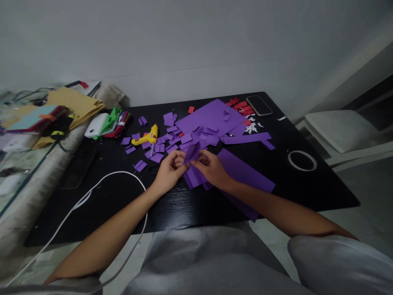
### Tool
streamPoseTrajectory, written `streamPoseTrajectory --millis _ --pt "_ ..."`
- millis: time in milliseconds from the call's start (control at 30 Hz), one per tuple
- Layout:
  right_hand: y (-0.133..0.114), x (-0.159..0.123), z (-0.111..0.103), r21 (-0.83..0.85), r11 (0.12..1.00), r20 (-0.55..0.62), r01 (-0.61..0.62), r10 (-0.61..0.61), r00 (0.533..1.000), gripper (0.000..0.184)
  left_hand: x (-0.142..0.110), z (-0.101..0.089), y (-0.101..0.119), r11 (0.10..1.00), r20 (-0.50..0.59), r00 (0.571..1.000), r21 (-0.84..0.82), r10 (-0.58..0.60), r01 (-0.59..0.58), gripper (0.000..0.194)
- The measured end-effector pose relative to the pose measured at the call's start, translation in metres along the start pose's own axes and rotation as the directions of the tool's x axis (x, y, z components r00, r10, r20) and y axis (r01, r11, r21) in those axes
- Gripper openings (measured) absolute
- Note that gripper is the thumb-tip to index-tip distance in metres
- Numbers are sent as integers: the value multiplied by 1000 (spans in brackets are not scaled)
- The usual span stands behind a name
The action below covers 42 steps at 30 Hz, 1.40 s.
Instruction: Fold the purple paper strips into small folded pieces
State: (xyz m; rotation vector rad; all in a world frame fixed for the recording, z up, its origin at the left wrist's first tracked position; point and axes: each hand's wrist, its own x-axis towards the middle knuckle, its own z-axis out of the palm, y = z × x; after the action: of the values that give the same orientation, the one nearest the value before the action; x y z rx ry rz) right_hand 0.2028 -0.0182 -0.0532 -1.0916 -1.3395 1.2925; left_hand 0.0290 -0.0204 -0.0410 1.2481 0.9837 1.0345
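Note:
My left hand point(169, 170) and my right hand point(212, 167) meet over the black table, both pinching a folded piece of purple paper point(192, 152) between thumbs and fingers. Below them lies more folded purple paper point(195, 178). Under my right forearm rests a large purple sheet point(245, 174). Just beyond my hands, many small folded purple pieces point(186, 138) are scattered, some lying on another large purple sheet point(215, 116). A yellow glue gun point(145, 137) lies on its side to the left among the small pieces.
A white cable point(107, 175) loops across the table's left side. Red scraps point(244, 107), white scraps point(251, 125) and a phone point(259, 105) lie at the back right. A white ring point(302, 160) sits at right. Bundled coloured felt-like sheets point(115, 123) lie at left; a white chair point(331, 127) stands beyond.

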Motion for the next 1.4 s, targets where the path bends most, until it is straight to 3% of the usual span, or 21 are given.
streamPoseTrajectory --millis 133,233,367,467,600,833,1067,1167,1300,1400 --pt "0 0 0 22 998 -6 66 -66 998 19 -1 1 1 1000 5 1000 -10 -25 25 33" --pt "2 0 0 23 998 -3 50 -50 999 17 -1 1 1 1000 -18 1000 13 -8 9 32" --pt "4 1 -1 -3 1000 -34 16 -17 999 19 0 0 1 996 -67 996 63 61 -56 26" --pt "2 1 -2 10 1000 -21 -12 13 1000 21 -1 -4 2 973 -87 987 202 134 -114 23" --pt "-2 1 -2 44 999 48 -15 12 999 16 -2 -10 0 891 -47 967 403 250 -211 23" --pt "-3 2 -1 75 997 71 -8 2 997 11 -3 -14 -5 842 20 952 462 305 -279 29" --pt "0 1 -3 48 999 20 7 -8 1000 19 -5 -10 0 781 120 933 516 340 -351 28" --pt "0 0 -3 -1 1000 32 15 -15 999 19 -4 -12 5 716 155 912 574 380 -396 38" --pt "-1 -5 -3 -174 982 67 79 -68 995 21 -2 -22 15 547 205 837 674 508 -496 51" --pt "-1 -8 -3 -271 952 107 140 -115 988 27 -1 -29 22 436 248 792 724 559 -535 48"
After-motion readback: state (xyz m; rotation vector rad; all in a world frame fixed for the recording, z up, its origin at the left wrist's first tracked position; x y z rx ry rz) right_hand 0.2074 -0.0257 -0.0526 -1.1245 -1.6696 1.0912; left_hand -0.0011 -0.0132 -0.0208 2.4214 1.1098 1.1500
